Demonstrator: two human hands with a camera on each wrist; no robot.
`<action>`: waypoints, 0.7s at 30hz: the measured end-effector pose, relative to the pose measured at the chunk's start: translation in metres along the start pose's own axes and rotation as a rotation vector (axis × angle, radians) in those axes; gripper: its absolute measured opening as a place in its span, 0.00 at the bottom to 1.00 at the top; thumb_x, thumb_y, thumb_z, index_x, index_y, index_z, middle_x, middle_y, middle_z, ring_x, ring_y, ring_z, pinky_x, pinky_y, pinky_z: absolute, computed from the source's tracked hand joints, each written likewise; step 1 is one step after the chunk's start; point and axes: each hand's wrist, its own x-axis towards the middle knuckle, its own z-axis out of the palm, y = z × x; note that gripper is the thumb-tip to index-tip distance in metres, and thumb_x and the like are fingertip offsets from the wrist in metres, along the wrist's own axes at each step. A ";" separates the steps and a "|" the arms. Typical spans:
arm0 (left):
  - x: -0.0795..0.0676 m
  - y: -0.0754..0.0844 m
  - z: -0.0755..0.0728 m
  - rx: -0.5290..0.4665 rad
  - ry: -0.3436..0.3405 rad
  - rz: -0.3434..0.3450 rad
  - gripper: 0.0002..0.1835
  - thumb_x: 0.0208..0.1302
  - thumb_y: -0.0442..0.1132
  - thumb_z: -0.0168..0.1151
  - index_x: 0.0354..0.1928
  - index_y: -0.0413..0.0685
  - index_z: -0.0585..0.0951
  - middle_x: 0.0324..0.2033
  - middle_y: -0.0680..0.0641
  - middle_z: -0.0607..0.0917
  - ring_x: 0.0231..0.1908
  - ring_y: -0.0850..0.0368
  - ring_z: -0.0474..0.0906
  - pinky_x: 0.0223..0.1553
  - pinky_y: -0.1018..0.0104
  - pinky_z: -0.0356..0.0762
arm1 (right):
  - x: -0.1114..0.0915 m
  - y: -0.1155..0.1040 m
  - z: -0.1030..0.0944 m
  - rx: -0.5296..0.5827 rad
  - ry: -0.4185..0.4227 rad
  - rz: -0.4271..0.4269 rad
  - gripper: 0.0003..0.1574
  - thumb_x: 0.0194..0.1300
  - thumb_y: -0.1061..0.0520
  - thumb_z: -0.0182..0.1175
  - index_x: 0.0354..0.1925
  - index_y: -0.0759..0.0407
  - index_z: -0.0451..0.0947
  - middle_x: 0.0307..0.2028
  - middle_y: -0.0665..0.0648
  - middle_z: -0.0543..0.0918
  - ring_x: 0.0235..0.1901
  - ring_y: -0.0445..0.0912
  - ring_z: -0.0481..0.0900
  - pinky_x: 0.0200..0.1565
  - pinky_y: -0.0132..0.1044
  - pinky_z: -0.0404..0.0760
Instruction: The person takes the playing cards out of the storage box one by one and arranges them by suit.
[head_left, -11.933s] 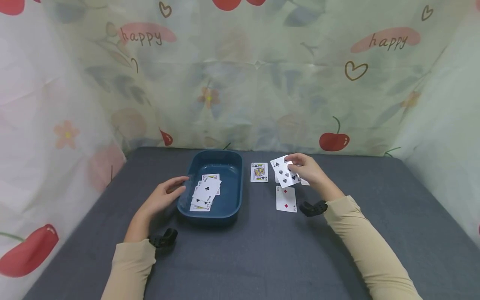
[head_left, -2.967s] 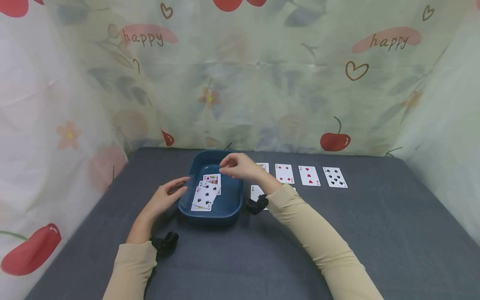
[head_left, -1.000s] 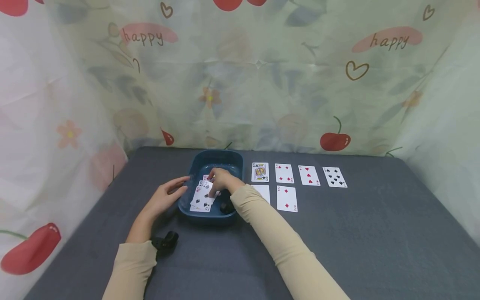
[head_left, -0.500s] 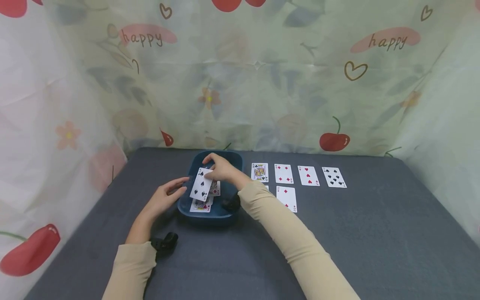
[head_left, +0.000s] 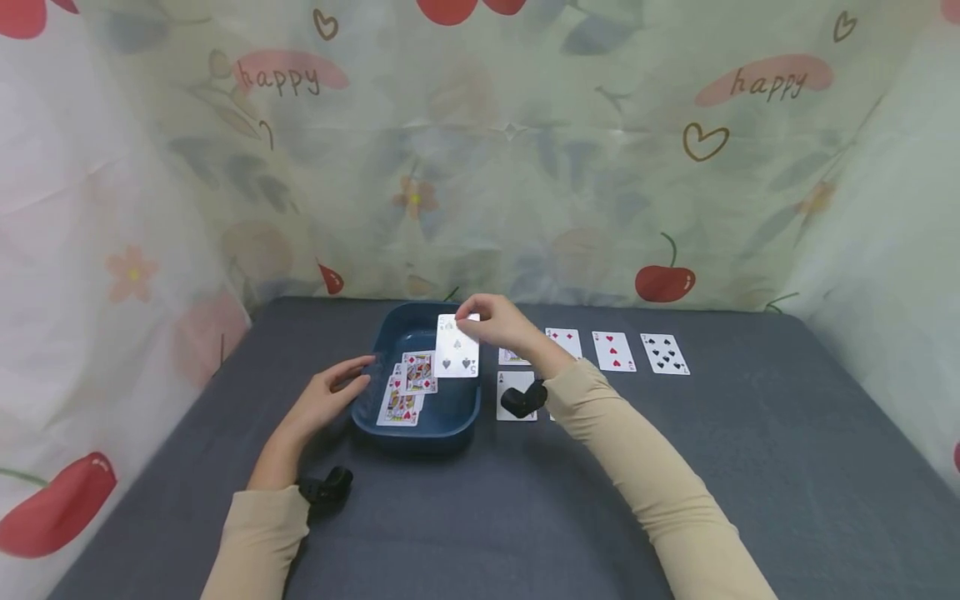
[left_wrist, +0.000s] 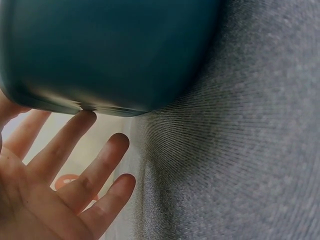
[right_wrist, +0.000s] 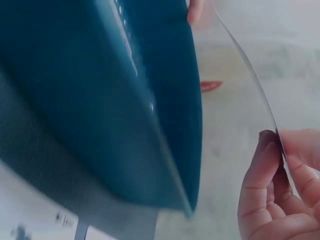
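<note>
My right hand (head_left: 501, 325) pinches a five of spades playing card (head_left: 457, 358) by its top edge, above the right side of a dark blue bin (head_left: 452, 410). Edge-on, the same card (right_wrist: 255, 75) shows between thumb and fingers in the right wrist view. Inside the bin lie face cards, one diamond card (head_left: 419, 375) overlapping a heart card (head_left: 397, 412). At the bin's left side is my left hand (head_left: 322, 403), fingers spread and loosely extended. The left wrist view shows its fingertips (left_wrist: 86, 118) against the bin's outer wall.
Right of the bin, face-up cards lie in rows on the dark grey cloth: a four of diamonds (head_left: 563, 337), a three of hearts (head_left: 614, 352), a seven of spades (head_left: 665, 355) and an ace (head_left: 510, 383). The right arm partly covers some. A patterned curtain (head_left: 510, 183) hangs behind.
After laying out the seven of spades, my right hand returned to the bin, picked up the five of spades and lifted it rightward, uncovering face cards. My left hand stays at the bin.
</note>
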 end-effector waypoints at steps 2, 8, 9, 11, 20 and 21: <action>0.001 -0.001 0.000 -0.010 0.003 -0.019 0.28 0.68 0.51 0.51 0.66 0.50 0.66 0.68 0.38 0.63 0.68 0.39 0.58 0.64 0.41 0.61 | -0.007 0.005 -0.009 -0.005 0.018 0.014 0.12 0.64 0.58 0.56 0.43 0.62 0.77 0.33 0.54 0.79 0.25 0.40 0.71 0.34 0.36 0.76; 0.002 -0.004 0.000 -0.027 -0.011 -0.049 0.26 0.69 0.47 0.51 0.67 0.50 0.65 0.69 0.39 0.61 0.69 0.40 0.56 0.66 0.41 0.58 | -0.025 0.017 -0.029 -0.021 0.071 0.065 0.14 0.64 0.57 0.56 0.47 0.60 0.76 0.29 0.52 0.77 0.24 0.41 0.70 0.33 0.35 0.75; 0.002 -0.004 0.000 -0.024 -0.012 -0.050 0.26 0.69 0.47 0.51 0.67 0.50 0.65 0.69 0.39 0.62 0.69 0.40 0.56 0.66 0.41 0.58 | -0.028 0.020 -0.032 -0.020 0.076 0.067 0.15 0.64 0.58 0.56 0.48 0.61 0.76 0.28 0.52 0.76 0.24 0.41 0.69 0.33 0.35 0.75; 0.002 -0.003 0.000 -0.020 -0.011 -0.049 0.26 0.69 0.47 0.51 0.67 0.50 0.65 0.69 0.39 0.62 0.69 0.40 0.56 0.66 0.41 0.58 | -0.034 0.025 -0.039 -0.011 0.083 0.079 0.16 0.64 0.58 0.56 0.50 0.61 0.75 0.27 0.50 0.75 0.24 0.41 0.69 0.33 0.34 0.74; 0.002 -0.004 0.000 -0.018 -0.012 -0.054 0.27 0.69 0.48 0.51 0.67 0.51 0.65 0.69 0.40 0.61 0.69 0.39 0.55 0.65 0.40 0.58 | -0.060 0.055 -0.073 0.000 0.158 0.108 0.18 0.63 0.61 0.55 0.51 0.66 0.73 0.29 0.51 0.76 0.26 0.39 0.71 0.31 0.30 0.73; 0.002 -0.005 0.000 -0.017 -0.011 -0.056 0.27 0.69 0.48 0.51 0.67 0.51 0.64 0.69 0.40 0.61 0.69 0.39 0.55 0.65 0.40 0.58 | -0.063 0.059 -0.078 -0.011 0.168 0.115 0.18 0.63 0.60 0.56 0.51 0.66 0.73 0.31 0.52 0.76 0.26 0.39 0.70 0.31 0.30 0.73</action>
